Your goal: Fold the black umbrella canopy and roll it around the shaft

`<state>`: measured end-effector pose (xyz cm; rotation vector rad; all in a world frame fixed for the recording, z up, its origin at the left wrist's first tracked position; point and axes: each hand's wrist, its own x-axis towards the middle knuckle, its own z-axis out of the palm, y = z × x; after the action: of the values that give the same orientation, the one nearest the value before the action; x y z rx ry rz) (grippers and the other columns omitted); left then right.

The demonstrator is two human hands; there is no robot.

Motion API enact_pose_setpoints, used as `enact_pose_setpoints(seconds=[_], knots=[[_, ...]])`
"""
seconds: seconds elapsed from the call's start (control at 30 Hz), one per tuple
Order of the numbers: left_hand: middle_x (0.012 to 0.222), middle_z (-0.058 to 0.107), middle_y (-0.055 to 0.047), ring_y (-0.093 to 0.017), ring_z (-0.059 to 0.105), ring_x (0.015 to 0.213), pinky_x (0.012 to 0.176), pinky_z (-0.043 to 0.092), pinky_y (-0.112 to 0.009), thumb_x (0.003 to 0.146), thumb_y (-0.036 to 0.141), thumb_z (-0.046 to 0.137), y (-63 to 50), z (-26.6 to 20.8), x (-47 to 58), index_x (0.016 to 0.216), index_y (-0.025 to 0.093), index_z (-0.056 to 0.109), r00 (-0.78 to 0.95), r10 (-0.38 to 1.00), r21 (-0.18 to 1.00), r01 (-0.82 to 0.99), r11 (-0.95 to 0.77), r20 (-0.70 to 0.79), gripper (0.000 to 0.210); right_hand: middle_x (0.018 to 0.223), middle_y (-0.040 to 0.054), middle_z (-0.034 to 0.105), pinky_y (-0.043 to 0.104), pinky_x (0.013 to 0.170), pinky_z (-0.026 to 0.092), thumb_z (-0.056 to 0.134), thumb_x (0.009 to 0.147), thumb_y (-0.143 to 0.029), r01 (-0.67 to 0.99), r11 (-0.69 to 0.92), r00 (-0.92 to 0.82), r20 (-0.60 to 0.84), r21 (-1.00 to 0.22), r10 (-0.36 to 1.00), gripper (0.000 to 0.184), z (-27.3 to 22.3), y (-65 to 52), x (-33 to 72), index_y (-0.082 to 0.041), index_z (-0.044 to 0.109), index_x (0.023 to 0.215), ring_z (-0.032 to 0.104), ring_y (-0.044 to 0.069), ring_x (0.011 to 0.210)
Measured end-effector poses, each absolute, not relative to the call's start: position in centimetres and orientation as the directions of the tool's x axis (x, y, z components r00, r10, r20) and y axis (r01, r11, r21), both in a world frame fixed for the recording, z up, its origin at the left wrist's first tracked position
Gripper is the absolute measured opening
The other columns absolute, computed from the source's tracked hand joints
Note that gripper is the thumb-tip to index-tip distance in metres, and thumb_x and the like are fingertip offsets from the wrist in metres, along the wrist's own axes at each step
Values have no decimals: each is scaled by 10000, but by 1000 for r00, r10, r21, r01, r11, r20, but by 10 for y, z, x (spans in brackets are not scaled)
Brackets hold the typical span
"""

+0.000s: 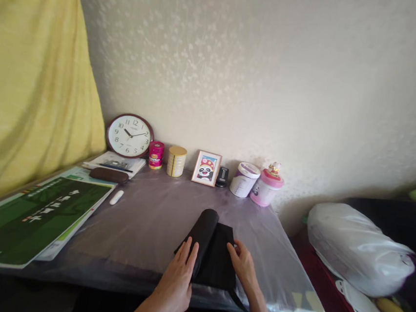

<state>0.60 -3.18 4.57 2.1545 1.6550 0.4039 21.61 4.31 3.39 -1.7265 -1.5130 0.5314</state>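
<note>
A black cloth roll-up case (216,255) lies on the table near its front edge. Its left part is a thick roll, the right part a flat flap, and a thin black strap trails from the lower right corner. Over the near end of the roll, my left hand (179,276) is closed around it with fairly straight fingers. My right hand (242,262) holds the flap's right edge between thumb and fingers; the fingertips are partly hidden.
Plastic film covers the table (141,233). Green books (40,218), a brown case (108,175) and a white stick-like item (116,197) lie left. A clock (130,136), tins, a framed panda picture (206,168) and tubs (244,179) line the wall. Right stands a white plastic bag (357,249).
</note>
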Motion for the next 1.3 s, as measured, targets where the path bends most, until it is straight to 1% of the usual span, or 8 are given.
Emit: enact_pose_setpoints(seconds=[0.1,0.23,0.37,0.47,0.8,0.93,1.13,1.3], knots=[[1516,56,-144,-252,123,1381,1098,239,-375,641,-41,430,-33,43,6,1425,173,35,242,970,491,848,-201,-21,904,673,45,659,308,611,463,579,675,-477,553,15,172,131,-833,976,401,43,42,209,-155,651,903,618,227,670],[1504,124,-162,-264,169,1371,1088,255,-379,623,-62,424,-33,45,7,1425,177,39,230,972,480,858,-182,-42,921,686,22,655,255,508,452,602,698,-461,287,-6,34,3,-958,999,372,60,45,193,-161,625,916,610,182,614],[1494,131,-195,-273,189,1364,1085,257,-369,607,-77,426,-33,52,9,1423,151,62,228,971,459,872,-169,-75,922,576,-33,587,197,380,341,614,696,-445,170,-71,-3,-72,-983,997,399,72,55,165,-162,581,975,519,112,452],[1495,125,-198,-269,177,1368,1094,243,-360,591,-76,435,-32,53,9,1419,124,94,222,972,456,874,-167,-71,918,628,-20,615,207,411,387,611,691,-379,111,-78,-25,-81,-991,996,413,71,67,144,-154,536,1028,550,119,485],[1480,205,-184,-244,245,1351,1100,263,-357,577,-8,454,-25,27,3,1356,69,284,219,974,547,808,-219,66,801,663,-11,616,199,384,403,586,720,-260,436,-72,9,-76,-897,997,381,52,91,116,-158,503,1078,585,133,537],[1473,236,-171,-241,241,1353,1097,276,-377,615,33,462,-28,23,-1,1406,81,109,186,976,595,774,-215,111,867,646,-16,642,199,408,418,530,766,-254,453,-75,-95,-132,-888,987,323,55,90,112,-158,475,1069,589,116,482],[1461,284,-129,-220,367,1292,1034,356,-369,715,90,496,-39,36,-8,1405,198,-131,199,970,605,758,-243,140,938,681,8,699,182,471,405,442,811,-261,529,60,-233,-77,-847,969,127,60,85,112,-176,537,814,604,91,501],[1329,458,-148,-269,541,1113,910,452,-409,789,175,487,-44,50,-11,1411,223,153,191,981,435,881,-187,34,708,709,3,720,190,558,422,443,809,-254,567,124,-276,-46,-815,960,151,64,81,112,-185,565,754,612,89,535]])
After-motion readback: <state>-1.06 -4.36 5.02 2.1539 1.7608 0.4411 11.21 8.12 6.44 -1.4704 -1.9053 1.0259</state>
